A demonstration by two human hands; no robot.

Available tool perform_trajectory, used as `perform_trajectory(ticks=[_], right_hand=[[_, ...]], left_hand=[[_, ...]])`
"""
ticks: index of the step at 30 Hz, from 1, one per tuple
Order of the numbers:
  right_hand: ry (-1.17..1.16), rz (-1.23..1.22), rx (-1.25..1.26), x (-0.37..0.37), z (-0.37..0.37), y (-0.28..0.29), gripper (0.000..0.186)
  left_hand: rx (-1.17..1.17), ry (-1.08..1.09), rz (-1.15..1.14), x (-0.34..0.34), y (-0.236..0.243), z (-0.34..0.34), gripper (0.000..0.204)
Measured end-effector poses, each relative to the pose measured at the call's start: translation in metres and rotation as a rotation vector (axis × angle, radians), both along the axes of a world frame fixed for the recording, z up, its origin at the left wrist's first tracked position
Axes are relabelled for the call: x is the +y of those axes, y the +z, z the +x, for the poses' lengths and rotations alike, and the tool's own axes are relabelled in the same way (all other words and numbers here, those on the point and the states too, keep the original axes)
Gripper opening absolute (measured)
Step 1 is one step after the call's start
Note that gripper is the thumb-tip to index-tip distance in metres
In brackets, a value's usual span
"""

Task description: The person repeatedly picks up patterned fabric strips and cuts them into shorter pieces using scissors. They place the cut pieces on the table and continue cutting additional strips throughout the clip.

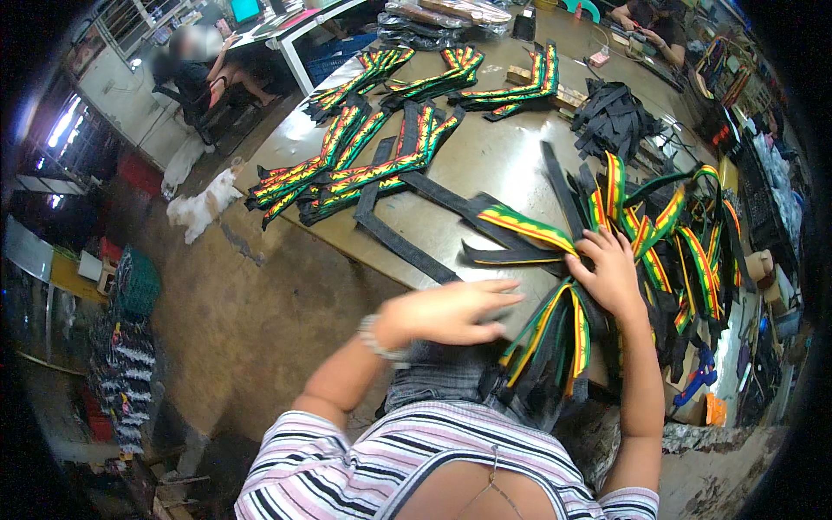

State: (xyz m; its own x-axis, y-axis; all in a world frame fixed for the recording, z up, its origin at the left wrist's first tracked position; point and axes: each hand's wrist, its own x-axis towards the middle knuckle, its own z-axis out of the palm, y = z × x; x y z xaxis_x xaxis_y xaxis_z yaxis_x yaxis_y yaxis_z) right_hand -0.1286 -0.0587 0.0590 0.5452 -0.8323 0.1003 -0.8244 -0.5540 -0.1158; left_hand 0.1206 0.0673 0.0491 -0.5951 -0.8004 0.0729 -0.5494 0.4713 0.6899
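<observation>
My left hand (451, 316) is held over the near edge of the table, fingers stretched out and slightly blurred, with nothing in it. My right hand (611, 273) curls over the tangled pile of straps on the right, its thumb and fingers closed on a patterned strap (529, 224) of green, yellow and red on black. Loose strap ends (579, 334) hang below that hand over the table's edge. More patterned straps (711, 277) are heaped to its right. Plain black straps (403, 245), bent at angles, lie ahead of my left hand.
Several folded bundles of patterned straps (334, 160) lie on the table (511, 143) farther off. A heap of black strips (614, 117) sits behind the pile. Plastic-wrapped packs (425, 26) are at the far edge. A white animal (204, 205) lies on the floor at left. Two other people sit farther away.
</observation>
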Motion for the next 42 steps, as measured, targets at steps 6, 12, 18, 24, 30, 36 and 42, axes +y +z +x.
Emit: perform_trajectory(ticks=[6,12,18,24,30,36,42], right_hand=[[0.278,0.022,-0.051,0.001,0.009,0.051,0.042],[0.496,0.136,-0.232,-0.024,0.183,0.01,0.043],[0.493,-0.009,-0.113,-0.048,0.223,-0.013,0.031],[0.679,0.599,-0.512,-0.069,0.179,0.08,0.03],[0.718,0.379,-0.811,-0.041,0.159,0.097,0.054],[0.343,0.439,-1.15,-0.032,0.173,0.086,0.036],[0.436,-0.125,-0.769,-0.008,0.191,0.059,0.034]], left_hand=[[-0.355,0.801,-0.496,0.017,-0.009,0.158,0.056],[-0.418,0.45,-0.633,-0.024,0.0,0.189,0.038],[-0.065,0.36,-0.227,-0.044,0.05,0.183,0.016],[-0.033,0.213,-0.53,-0.065,0.062,0.157,0.017],[0.176,0.259,-0.491,-0.082,0.107,0.142,0.019],[-0.09,0.813,-1.275,-0.096,0.149,0.12,0.027],[0.355,0.877,-0.368,-0.103,0.097,0.057,0.038]])
